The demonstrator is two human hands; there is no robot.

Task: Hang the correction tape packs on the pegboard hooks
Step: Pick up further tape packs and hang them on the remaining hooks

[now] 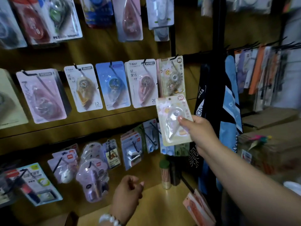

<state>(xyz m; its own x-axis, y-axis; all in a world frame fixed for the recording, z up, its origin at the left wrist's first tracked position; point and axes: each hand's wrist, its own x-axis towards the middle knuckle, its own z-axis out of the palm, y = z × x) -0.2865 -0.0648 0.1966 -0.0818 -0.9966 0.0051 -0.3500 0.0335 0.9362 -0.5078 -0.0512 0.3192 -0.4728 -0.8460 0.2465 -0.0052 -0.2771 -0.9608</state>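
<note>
One pack (175,121) pinched in my right hand (199,132) just below the hung cat pack (172,75); left hand (128,189) fingers loosely curled, holding nothing.

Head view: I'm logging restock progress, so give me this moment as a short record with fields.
held pack: pastel correction tape pack, not yet on a hook
right hand: right hand pinches the pack's lower right
left hand: left hand low, loosely curled, holds nothing
likely target: hook at the middle row's right end, carrying a matching pack
pack position: just below that matching pack
</note>
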